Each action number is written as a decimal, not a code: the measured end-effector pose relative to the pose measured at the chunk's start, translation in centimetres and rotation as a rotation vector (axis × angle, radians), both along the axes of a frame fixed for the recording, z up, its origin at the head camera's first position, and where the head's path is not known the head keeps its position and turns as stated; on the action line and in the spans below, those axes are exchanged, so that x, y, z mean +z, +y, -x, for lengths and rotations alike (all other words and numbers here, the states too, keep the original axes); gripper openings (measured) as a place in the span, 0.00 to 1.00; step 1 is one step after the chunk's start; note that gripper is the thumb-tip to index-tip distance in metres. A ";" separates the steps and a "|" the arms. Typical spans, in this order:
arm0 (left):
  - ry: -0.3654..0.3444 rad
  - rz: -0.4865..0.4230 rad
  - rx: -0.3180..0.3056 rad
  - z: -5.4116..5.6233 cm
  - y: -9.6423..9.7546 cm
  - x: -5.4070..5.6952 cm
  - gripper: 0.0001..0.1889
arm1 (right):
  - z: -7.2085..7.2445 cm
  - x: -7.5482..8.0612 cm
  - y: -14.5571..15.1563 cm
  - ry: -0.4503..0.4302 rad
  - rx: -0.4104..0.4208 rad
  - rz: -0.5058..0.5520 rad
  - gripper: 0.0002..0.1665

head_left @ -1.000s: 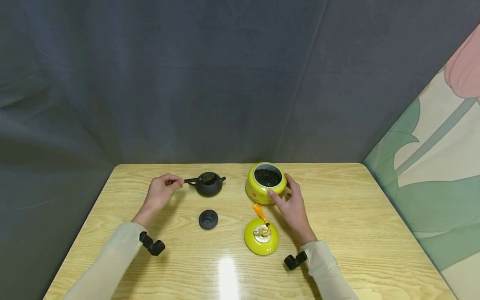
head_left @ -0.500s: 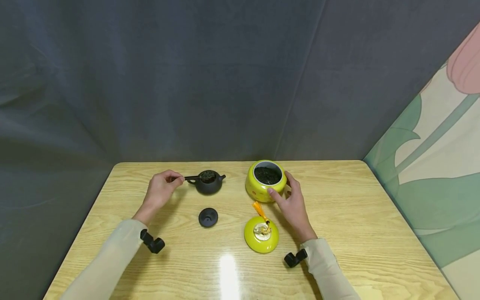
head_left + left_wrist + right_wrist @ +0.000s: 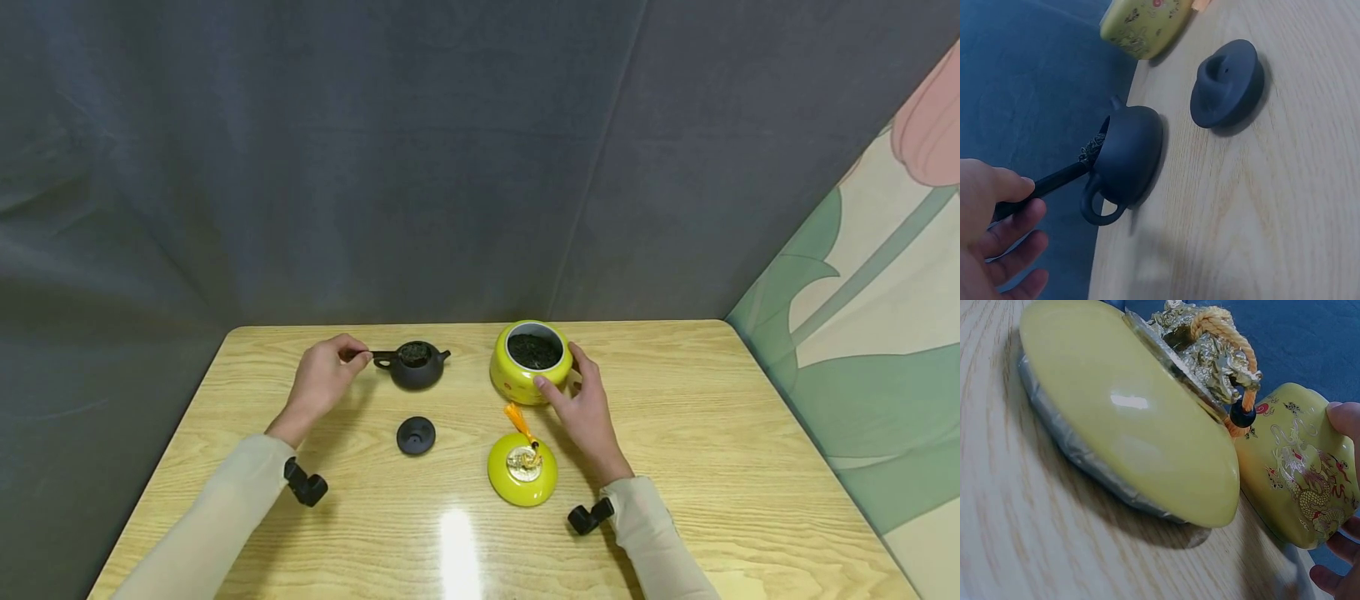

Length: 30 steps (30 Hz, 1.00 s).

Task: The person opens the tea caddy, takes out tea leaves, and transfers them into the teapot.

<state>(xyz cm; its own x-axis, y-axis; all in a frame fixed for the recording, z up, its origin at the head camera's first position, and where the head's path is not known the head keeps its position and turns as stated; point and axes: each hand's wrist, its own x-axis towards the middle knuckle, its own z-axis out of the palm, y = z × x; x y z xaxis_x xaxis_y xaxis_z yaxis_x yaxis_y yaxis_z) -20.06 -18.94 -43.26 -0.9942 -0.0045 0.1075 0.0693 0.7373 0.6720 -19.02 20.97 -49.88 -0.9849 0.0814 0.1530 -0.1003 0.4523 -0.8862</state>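
My left hand (image 3: 318, 385) pinches the dark handle of a tea scoop (image 3: 1057, 179) between thumb and fingers. The scoop's far end lies at the open mouth of a small black teapot (image 3: 417, 377), above the pot's handle. Dark tea leaves (image 3: 1092, 149) show at that mouth; how much of the scoop is inside is hidden. To the right, a yellow tea jar (image 3: 512, 382) with a dragon pattern stands uncovered, with tea leaves (image 3: 534, 352) inside. My right hand (image 3: 591, 421) grips the jar's right side, thumb in front and fingers around it.
The black teapot lid (image 3: 416, 436) lies on the wooden table (image 3: 720, 433) in front of the pot. Before the jar is its yellow lid (image 3: 504, 480), with a gold knob and orange tassel (image 3: 517, 420). A dark curtain (image 3: 420, 167) hangs behind the table's back edge.
My left hand has shifted very slightly right, toward the teapot, with the scoop. The right hand keeps its grip on the jar, and the lids stay put.
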 end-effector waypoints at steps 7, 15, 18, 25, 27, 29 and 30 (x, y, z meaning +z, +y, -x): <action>0.096 0.160 -0.040 -0.1 0.7 0.5 0.10 | -0.1 0.0 0.0 -0.012 0.007 -0.003 0.54; 0.288 0.345 -0.091 -0.4 1.6 0.2 0.09 | -0.1 0.0 0.0 -0.014 0.010 -0.005 0.54; 0.337 0.388 -0.107 -0.6 1.9 0.2 0.08 | -0.2 0.1 0.0 -0.017 0.010 -0.003 0.54; 0.396 0.466 -0.138 -0.6 2.1 0.0 0.07 | -0.2 0.2 0.0 -0.013 0.004 0.004 0.53; 0.420 0.500 -0.152 -0.7 2.2 0.0 0.07 | -0.2 0.2 0.0 -0.013 0.005 0.004 0.54; 0.451 0.540 -0.165 -0.8 2.2 0.0 0.07 | -0.2 0.1 0.0 -0.014 0.005 0.003 0.54; 0.468 0.560 -0.170 -0.8 2.2 0.0 0.07 | -0.2 0.1 0.0 -0.014 0.005 0.004 0.54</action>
<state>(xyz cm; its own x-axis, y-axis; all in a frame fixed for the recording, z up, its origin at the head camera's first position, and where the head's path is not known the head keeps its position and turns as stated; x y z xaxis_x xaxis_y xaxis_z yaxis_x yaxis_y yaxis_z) -19.26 -16.72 -43.26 -0.8259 0.3250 0.4607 0.3993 0.9141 0.0710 -18.81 20.93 -49.76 -0.9873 0.0771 0.1390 -0.0902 0.4487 -0.8891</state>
